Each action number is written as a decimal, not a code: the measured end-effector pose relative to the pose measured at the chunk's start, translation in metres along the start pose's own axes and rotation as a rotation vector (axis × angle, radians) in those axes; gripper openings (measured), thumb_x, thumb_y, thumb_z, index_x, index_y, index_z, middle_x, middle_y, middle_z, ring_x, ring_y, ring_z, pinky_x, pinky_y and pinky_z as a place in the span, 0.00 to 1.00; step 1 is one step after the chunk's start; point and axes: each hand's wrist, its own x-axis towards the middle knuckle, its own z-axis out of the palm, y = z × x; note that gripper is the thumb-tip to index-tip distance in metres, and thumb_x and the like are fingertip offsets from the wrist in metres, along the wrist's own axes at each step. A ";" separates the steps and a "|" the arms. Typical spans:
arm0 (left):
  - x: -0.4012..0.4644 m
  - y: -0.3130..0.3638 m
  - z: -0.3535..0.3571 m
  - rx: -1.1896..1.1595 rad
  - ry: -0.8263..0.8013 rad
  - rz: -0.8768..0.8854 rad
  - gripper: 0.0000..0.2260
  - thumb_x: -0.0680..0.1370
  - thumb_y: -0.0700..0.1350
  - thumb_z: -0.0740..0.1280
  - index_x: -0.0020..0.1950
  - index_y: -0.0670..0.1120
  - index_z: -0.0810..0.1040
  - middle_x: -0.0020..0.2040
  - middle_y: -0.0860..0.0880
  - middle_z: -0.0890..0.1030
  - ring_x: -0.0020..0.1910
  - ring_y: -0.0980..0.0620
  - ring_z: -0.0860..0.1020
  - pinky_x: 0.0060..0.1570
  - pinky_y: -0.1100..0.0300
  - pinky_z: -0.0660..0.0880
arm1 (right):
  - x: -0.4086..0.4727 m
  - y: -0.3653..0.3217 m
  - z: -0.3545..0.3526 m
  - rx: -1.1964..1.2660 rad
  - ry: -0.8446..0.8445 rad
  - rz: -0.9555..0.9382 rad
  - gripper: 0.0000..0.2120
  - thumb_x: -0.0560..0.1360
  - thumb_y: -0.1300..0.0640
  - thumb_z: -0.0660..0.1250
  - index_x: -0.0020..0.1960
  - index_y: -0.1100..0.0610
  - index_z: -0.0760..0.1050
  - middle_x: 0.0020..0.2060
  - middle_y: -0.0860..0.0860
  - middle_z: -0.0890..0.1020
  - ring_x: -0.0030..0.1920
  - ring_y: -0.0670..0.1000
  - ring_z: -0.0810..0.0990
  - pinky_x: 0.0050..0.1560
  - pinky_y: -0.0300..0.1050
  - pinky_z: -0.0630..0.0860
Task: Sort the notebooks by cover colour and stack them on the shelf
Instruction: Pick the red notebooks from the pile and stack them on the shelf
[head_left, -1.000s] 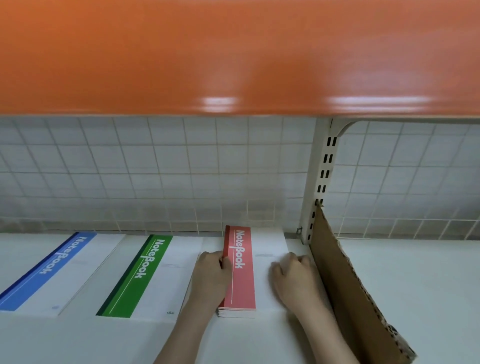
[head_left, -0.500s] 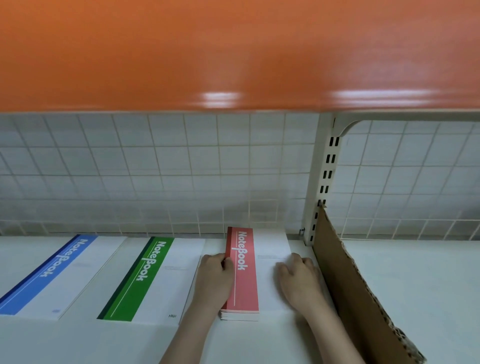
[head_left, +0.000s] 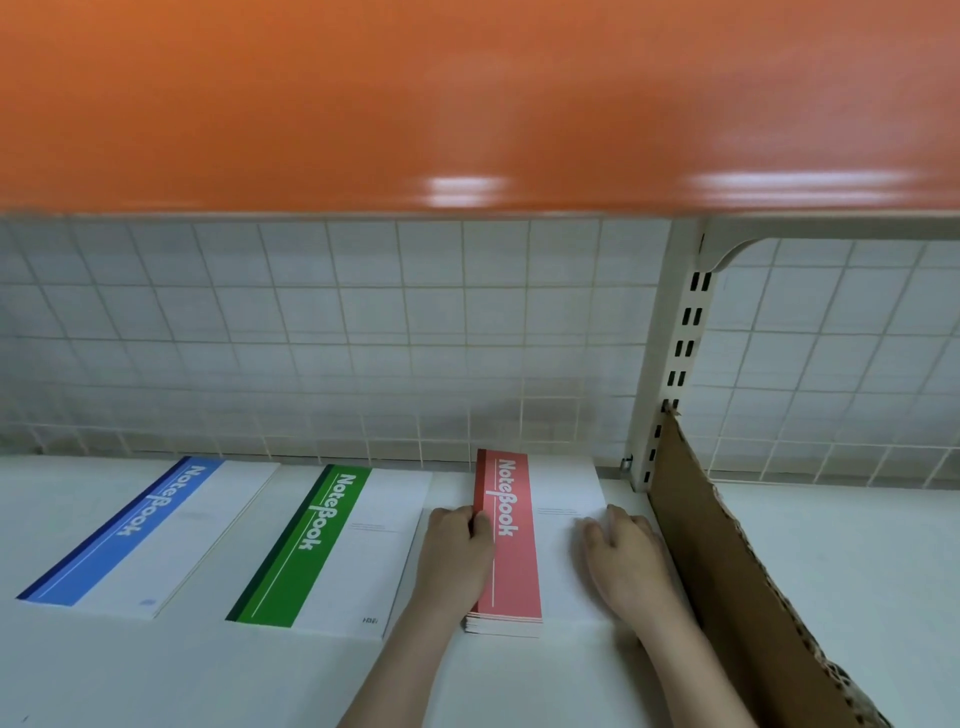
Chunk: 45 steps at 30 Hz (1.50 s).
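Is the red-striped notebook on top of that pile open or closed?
Closed. The red-striped notebook lies flat, cover up, with "NoteBook" readable on its stripe; no inside pages show.

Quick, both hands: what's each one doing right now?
Left hand: grips the spine edge of the red notebook stack.
Right hand: rests on the stack's white cover, fingers loosely curled, holding nothing.
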 end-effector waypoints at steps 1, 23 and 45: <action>0.000 0.000 0.000 -0.002 0.001 0.000 0.16 0.83 0.44 0.52 0.50 0.37 0.77 0.54 0.40 0.77 0.43 0.45 0.82 0.39 0.59 0.77 | 0.000 0.000 0.000 0.005 0.005 -0.002 0.16 0.80 0.52 0.55 0.59 0.62 0.70 0.57 0.60 0.73 0.60 0.58 0.70 0.56 0.45 0.67; -0.001 0.005 -0.035 0.254 0.091 0.067 0.18 0.81 0.48 0.56 0.70 0.44 0.68 0.66 0.44 0.67 0.66 0.47 0.65 0.63 0.56 0.66 | -0.018 -0.054 -0.013 -0.330 0.147 -0.158 0.24 0.78 0.51 0.59 0.71 0.58 0.64 0.67 0.59 0.69 0.66 0.61 0.67 0.61 0.52 0.68; -0.066 -0.143 -0.280 0.845 0.485 -0.226 0.19 0.81 0.52 0.54 0.70 0.48 0.62 0.66 0.48 0.67 0.66 0.47 0.64 0.62 0.55 0.64 | -0.119 -0.254 0.178 -0.206 -0.452 -0.776 0.23 0.80 0.50 0.56 0.73 0.53 0.59 0.70 0.49 0.66 0.70 0.50 0.66 0.74 0.52 0.48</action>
